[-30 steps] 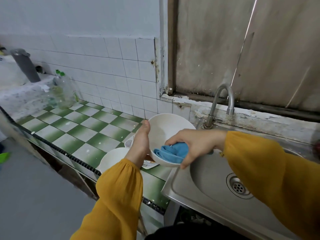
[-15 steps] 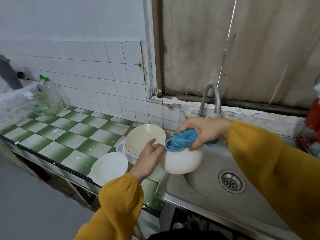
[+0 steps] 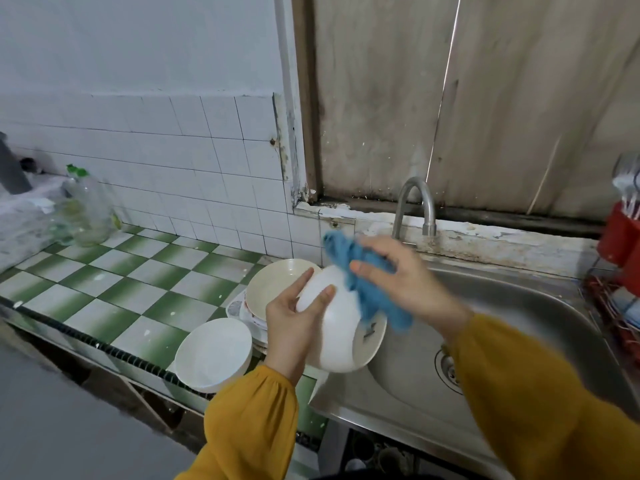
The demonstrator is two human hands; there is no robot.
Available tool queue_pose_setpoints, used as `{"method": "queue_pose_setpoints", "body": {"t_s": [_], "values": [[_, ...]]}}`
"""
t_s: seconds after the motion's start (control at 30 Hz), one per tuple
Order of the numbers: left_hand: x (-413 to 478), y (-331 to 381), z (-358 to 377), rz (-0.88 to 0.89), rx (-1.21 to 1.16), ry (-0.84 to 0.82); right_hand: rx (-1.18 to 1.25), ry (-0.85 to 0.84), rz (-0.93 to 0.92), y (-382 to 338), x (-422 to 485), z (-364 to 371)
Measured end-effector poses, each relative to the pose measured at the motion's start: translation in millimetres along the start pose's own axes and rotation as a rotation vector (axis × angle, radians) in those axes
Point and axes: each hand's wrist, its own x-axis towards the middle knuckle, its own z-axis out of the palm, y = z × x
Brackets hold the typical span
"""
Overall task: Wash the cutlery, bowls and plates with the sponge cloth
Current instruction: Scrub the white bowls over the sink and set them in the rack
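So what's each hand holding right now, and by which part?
The left hand holds the white bowl by its outer wall. The right hand grips the blue sponge cloth around its middle, both ends loose.

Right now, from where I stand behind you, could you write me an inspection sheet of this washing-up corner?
Surface: green-and-white tiled counter beside a steel sink; no running water seen.
Job's things: tilted white bowl over the sink's edge, blue sponge cloth draped on it; cream bowl on stacked plates; second bowl at the counter's front edge.
Clutter: clear bottle at back left; red holder of utensils at far right.
Hands: left hand holds the white bowl; right hand presses the sponge cloth onto it.
Cables: nothing seen.
Surroundings: white wall tiles, curved tap, stained boards behind.
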Motion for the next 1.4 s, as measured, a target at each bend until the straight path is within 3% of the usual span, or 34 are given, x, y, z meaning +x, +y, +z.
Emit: {"method": "queue_pose_setpoints", "body": {"t_s": [0.07, 0.1, 0.17, 0.23, 0.3, 0.4, 0.43, 0.53, 0.6, 0.67, 0.87, 0.93, 0.97, 1.03, 1.1, 1.17, 1.27, 1.33, 1.4], "values": [[-4, 3, 6, 0.045, -0.021, 0.011, -0.187, 0.104, -0.064, 9, -11, 28], [-7, 6, 10, 0.059, -0.041, 0.004, -0.131, 0.224, -0.053, 16, -8, 32], [-12, 13, 15, 0.103, -0.064, -0.014, 0.197, 0.416, 0.155, 21, 7, 22], [-11, 19, 17, 0.147, -0.038, 0.013, 0.276, 0.438, 0.296, 19, 18, 16], [-5, 21, 17, 0.155, -0.009, 0.068, 0.147, 0.443, 0.161, 9, 12, 27], [-1, 22, 20, 0.134, -0.051, 0.084, -0.005, 0.389, -0.190, -8, -7, 50], [-2, 22, 21, 0.124, -0.083, 0.089, -0.030, 0.410, -0.210, -6, -4, 49], [-6, 23, 23, 0.113, -0.176, 0.097, 0.152, 0.480, 0.163, -4, 29, 22], [-7, 25, 26, 0.109, -0.180, 0.110, 0.129, 0.436, 0.310, 0, 40, 14], [-5, 29, 27, 0.075, -0.207, 0.136, -0.002, 0.450, 0.183, -6, 36, 25], [10, 45, 28, -0.120, -0.506, 0.257, -0.414, 0.595, -0.624, 12, -5, 76], [15, 48, 27, -0.210, -0.672, 0.262, -0.505, 0.600, -0.710, 38, -14, 83], [18, 47, 26, -0.231, -0.708, 0.250, -0.452, 0.623, -0.684, 48, -17, 88], [25, 42, 21, -0.238, -0.718, 0.186, -0.048, 0.698, -0.497, 41, -19, 91], [26, 39, 18, -0.234, -0.699, 0.135, 0.599, 0.828, -0.115, 25, -12, 83], [22, 39, 16, -0.174, -0.655, 0.133, 0.956, 0.811, 0.265, 19, 6, 59], [10, 49, 14, 0.097, -0.496, 0.196, 0.996, 0.492, 0.533, 13, 28, 19], [2, 52, 14, 0.266, -0.317, 0.177, 0.923, 0.373, 0.498, 2, 33, 1], [-6, 48, 20, 0.327, -0.192, 0.122, 0.754, 0.385, 0.309, -16, 36, -7]]}}
